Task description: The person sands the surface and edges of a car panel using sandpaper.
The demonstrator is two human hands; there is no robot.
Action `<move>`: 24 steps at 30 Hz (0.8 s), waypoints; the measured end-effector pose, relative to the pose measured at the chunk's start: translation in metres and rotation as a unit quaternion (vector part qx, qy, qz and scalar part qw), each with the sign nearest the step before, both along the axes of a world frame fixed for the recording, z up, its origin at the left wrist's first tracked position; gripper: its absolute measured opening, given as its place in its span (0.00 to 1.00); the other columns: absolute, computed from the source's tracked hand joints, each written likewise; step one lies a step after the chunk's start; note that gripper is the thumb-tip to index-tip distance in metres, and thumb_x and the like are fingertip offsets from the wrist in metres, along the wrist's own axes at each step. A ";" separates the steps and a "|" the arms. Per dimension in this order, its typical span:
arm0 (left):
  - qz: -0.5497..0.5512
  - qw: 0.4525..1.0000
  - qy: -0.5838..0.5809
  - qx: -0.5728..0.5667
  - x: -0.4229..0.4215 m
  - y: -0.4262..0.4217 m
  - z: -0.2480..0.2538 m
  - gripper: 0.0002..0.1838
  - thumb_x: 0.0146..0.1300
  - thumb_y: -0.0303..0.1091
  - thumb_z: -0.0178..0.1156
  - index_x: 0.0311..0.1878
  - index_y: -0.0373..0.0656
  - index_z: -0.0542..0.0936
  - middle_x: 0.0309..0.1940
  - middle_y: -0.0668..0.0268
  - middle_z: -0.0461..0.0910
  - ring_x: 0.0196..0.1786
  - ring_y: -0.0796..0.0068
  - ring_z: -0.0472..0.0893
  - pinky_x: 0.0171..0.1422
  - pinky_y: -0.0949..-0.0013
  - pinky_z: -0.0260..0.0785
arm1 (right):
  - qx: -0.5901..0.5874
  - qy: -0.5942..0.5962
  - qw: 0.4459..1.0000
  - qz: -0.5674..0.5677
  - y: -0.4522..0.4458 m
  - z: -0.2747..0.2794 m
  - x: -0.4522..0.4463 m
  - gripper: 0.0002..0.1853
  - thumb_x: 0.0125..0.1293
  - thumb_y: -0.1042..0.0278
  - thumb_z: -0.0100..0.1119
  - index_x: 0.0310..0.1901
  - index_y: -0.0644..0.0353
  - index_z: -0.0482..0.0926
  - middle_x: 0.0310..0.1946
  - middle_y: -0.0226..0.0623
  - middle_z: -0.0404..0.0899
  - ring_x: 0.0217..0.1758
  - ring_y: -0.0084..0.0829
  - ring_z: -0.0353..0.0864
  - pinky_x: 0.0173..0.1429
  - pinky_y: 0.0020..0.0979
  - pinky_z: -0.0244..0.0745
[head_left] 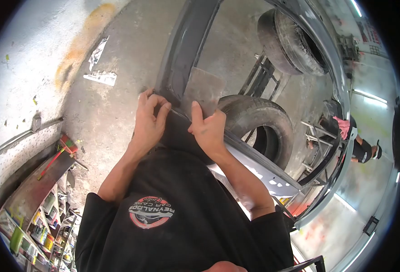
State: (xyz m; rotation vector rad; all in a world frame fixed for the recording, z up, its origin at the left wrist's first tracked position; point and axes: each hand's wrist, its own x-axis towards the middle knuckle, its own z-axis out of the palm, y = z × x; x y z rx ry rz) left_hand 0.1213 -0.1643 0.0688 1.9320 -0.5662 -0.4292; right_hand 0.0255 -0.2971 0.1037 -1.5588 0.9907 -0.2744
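Observation:
In my right hand (209, 129) is a flat, square grey-brown sheet (204, 90), thumb lying on its face and the other fingers curled beneath. Whether it is a plate or stiff paper, I cannot tell. My left hand (151, 115) is beside the lower corner of a dark grey car door frame (181, 54), with thumb and fingertips brought together in a pinch. Anything between those fingertips is too small or hidden to make out. The sheet overlaps the inner edge of the frame; contact between them is unclear.
Beyond the frame, one tyre (263, 120) lies near my right hand and more tyres (295, 41) are farther off. A dark metal stand (259, 75) is between them. Crowded shelves (46, 226) stand at lower left. Another person (363, 149) is at the right.

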 end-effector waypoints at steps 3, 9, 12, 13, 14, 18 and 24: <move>0.000 1.000 -0.002 -0.003 0.001 0.001 -0.007 0.06 0.72 0.29 0.62 0.45 0.37 0.79 0.56 0.40 0.74 0.71 0.36 0.71 0.69 0.49 0.67 | -0.016 0.015 0.999 0.030 -0.005 -0.007 -0.002 0.14 0.74 0.66 0.60 0.33 0.70 0.81 0.16 0.41 0.79 0.14 0.28 0.78 0.22 0.33 0.72; -0.002 1.000 -0.022 -0.011 0.002 0.002 -0.012 0.05 0.73 0.28 0.61 0.44 0.36 0.77 0.56 0.40 0.75 0.70 0.36 0.71 0.69 0.49 0.66 | -0.104 -0.029 0.993 0.056 -0.011 -0.026 -0.001 0.16 0.74 0.64 0.61 0.34 0.71 0.80 0.17 0.38 0.79 0.18 0.31 0.80 0.24 0.32 0.74; -0.002 1.000 -0.025 -0.013 0.002 0.001 -0.012 0.05 0.73 0.28 0.60 0.44 0.36 0.75 0.56 0.40 0.75 0.70 0.37 0.71 0.69 0.49 0.66 | -0.102 -0.018 0.993 0.064 -0.012 -0.019 0.005 0.13 0.72 0.66 0.61 0.33 0.70 0.80 0.22 0.52 0.80 0.27 0.54 0.82 0.32 0.43 0.75; -0.001 1.000 -0.024 -0.015 0.003 0.001 -0.013 0.05 0.73 0.27 0.59 0.44 0.36 0.75 0.55 0.41 0.75 0.70 0.37 0.71 0.69 0.49 0.66 | -0.100 -0.013 0.993 0.068 -0.012 -0.017 0.007 0.13 0.71 0.67 0.60 0.33 0.69 0.80 0.23 0.56 0.80 0.29 0.59 0.82 0.35 0.46 0.75; -0.001 1.000 -0.024 -0.017 0.003 0.001 -0.013 0.05 0.74 0.27 0.59 0.44 0.36 0.75 0.54 0.41 0.76 0.70 0.37 0.72 0.69 0.49 0.66 | -0.108 -0.011 0.991 0.073 -0.013 -0.019 0.008 0.13 0.71 0.66 0.60 0.33 0.69 0.80 0.23 0.56 0.80 0.29 0.59 0.82 0.34 0.46 0.75; 0.006 0.999 -0.022 -0.022 0.002 0.001 -0.012 0.05 0.74 0.27 0.59 0.43 0.35 0.74 0.51 0.43 0.76 0.69 0.38 0.72 0.69 0.50 0.65 | -0.126 0.004 0.986 0.107 -0.018 -0.015 0.013 0.13 0.71 0.66 0.60 0.33 0.69 0.80 0.22 0.57 0.79 0.28 0.59 0.81 0.33 0.47 0.74; 0.005 1.000 -0.020 -0.022 0.003 0.002 -0.012 0.05 0.74 0.27 0.59 0.43 0.35 0.75 0.49 0.45 0.76 0.69 0.39 0.72 0.69 0.50 0.65 | -0.133 -0.015 0.984 0.114 -0.021 -0.014 0.021 0.14 0.71 0.66 0.59 0.32 0.68 0.80 0.23 0.57 0.78 0.29 0.61 0.81 0.33 0.48 0.73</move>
